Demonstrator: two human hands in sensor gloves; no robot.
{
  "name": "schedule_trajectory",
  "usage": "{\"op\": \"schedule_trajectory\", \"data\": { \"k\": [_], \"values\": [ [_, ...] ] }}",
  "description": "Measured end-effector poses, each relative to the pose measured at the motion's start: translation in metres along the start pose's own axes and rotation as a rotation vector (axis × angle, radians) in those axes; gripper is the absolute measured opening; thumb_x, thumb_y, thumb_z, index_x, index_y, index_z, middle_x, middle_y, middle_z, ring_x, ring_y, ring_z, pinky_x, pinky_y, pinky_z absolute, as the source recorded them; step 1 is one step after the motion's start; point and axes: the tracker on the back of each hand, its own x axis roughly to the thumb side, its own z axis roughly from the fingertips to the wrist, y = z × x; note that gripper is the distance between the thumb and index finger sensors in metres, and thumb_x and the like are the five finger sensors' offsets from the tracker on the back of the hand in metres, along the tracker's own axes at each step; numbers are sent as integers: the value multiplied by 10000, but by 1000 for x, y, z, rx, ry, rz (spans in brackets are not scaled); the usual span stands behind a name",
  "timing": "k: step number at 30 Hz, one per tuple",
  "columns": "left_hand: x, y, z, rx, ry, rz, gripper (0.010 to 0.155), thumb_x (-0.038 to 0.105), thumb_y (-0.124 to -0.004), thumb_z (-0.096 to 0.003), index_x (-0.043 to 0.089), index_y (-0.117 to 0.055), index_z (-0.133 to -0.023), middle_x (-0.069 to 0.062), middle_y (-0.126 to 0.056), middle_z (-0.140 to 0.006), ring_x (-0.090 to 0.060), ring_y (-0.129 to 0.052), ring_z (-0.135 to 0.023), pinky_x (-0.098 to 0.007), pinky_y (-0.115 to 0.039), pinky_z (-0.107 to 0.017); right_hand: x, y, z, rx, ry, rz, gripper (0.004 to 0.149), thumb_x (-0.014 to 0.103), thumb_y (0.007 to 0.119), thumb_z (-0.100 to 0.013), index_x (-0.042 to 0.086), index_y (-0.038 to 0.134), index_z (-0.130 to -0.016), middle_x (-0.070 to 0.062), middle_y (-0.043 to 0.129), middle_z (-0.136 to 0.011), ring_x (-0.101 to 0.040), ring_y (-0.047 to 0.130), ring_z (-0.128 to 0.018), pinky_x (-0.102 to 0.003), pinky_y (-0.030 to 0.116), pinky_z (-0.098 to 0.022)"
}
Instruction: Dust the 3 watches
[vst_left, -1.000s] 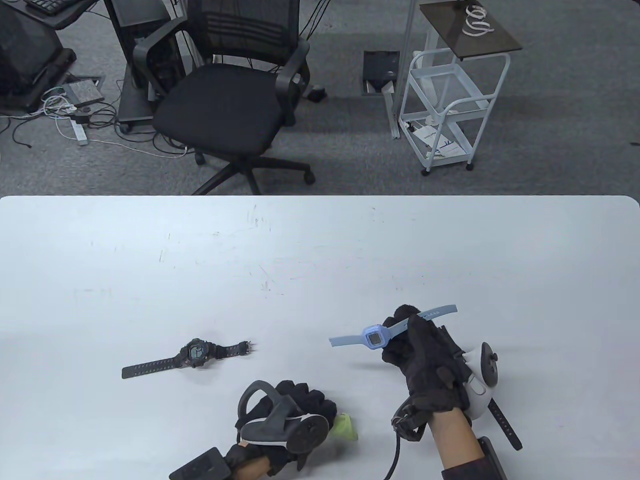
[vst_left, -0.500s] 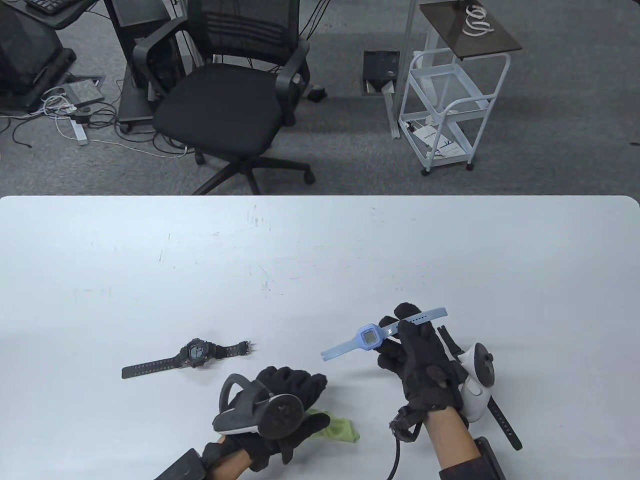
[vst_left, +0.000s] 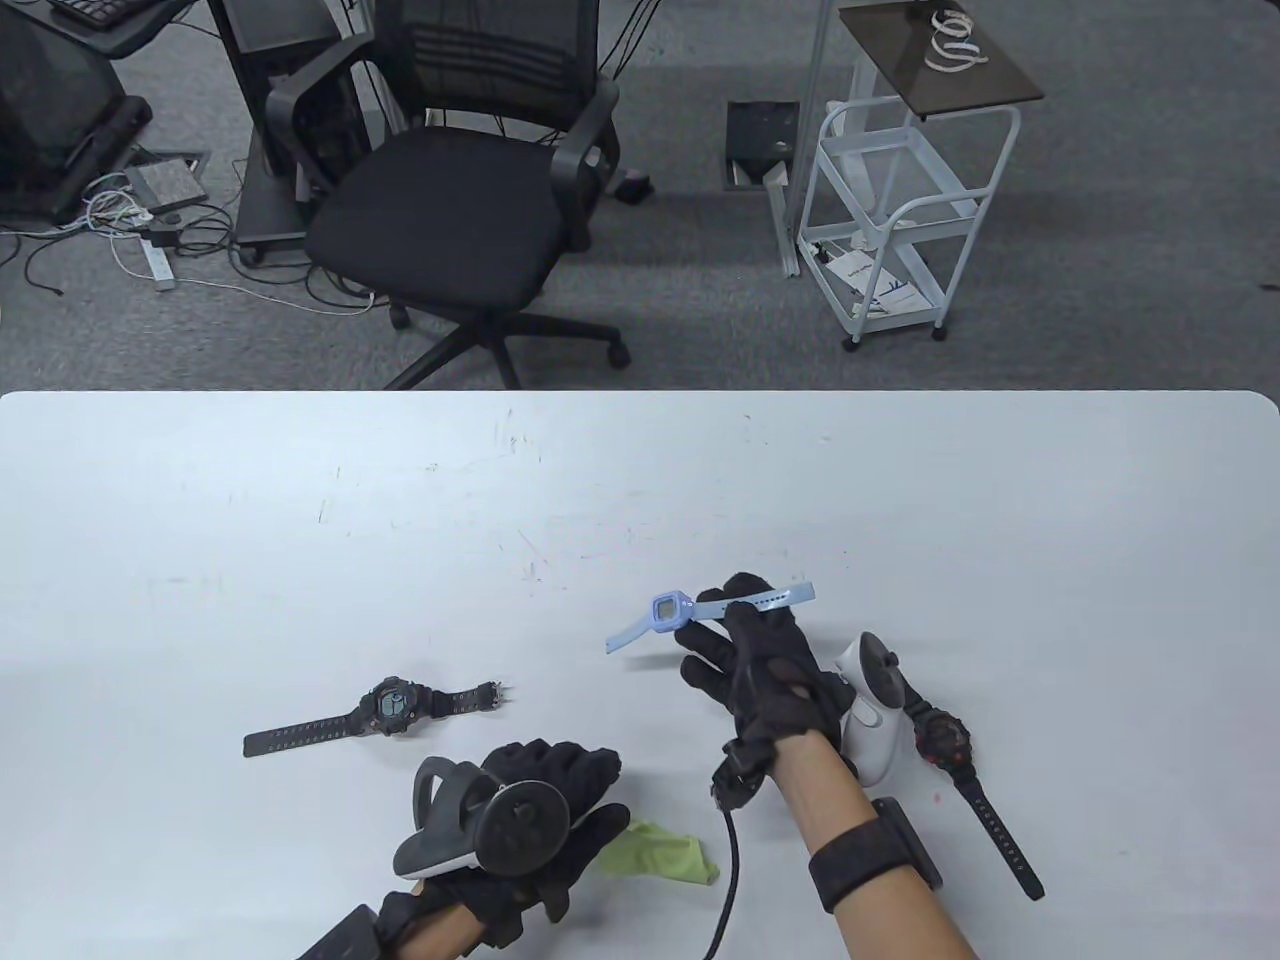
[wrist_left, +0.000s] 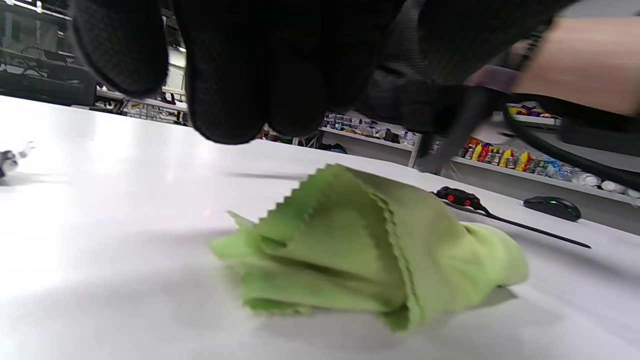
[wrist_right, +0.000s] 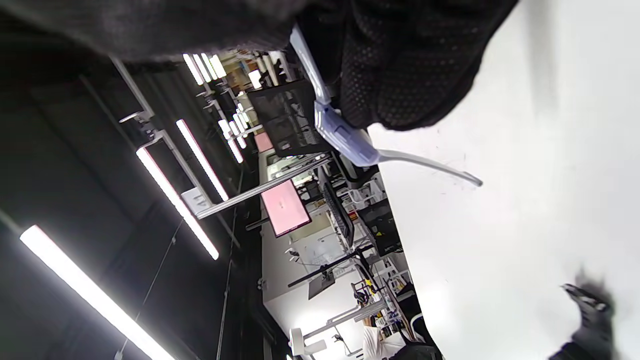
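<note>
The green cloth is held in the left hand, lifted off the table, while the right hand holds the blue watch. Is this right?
Not quite. The green cloth lies on the table, beneath the left hand, as the left wrist view shows. The right hand does hold the blue watch.

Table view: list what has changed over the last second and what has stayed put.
The right hand, pinching the blue watch by its strap, carried it left and farther from the person, uncovering the black-and-red watch. The left hand drew back left off the green cloth, which now lies free on the table. The black watch stayed put.
</note>
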Motion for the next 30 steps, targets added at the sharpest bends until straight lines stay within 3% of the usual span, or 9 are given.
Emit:
{"op": "schedule_trajectory", "data": {
  "k": [9,15,22,30],
  "values": [
    [2,-7,-1,-37,-7,33,624,534,-761,-523,125,-800,-993,-135,-929,-881,-391,-966,-733,-674,-730,-595,-12,13,-61,-140,88,-31,527,330,566,-718,253,277,-1152,-95,434,-1179,-351,727,-1005,-486,812,-660],
    [1,-7,-2,-43,-1,48,624,533,-756,-523,123,-800,-992,-138,-928,-883,-394,-964,-733,-675,-729,-595,-7,9,-90,-161,114,-14,517,330,558,-722,294,286,-1160,-98,414,-1195,-388,679,-1029,-525,770,-684],
    [-3,-7,-3,-32,7,68,621,527,-759,-523,120,-802,-991,-139,-928,-880,-396,-965,-728,-676,-729,-593,-6,-2,-100,-238,190,138,523,315,565,-727,288,299,-1177,-161,398,-1187,-419,684,-1023,-486,818,-658],
    [-5,-7,-5,-48,21,71,621,527,-756,-524,123,-799,-993,-142,-925,-884,-396,-965,-729,-675,-729,-593,2,-11,-102,-262,223,270,589,325,555,-724,281,209,-1199,-183,291,-1201,-391,602,-1061,-516,741,-696]
  ]
}}
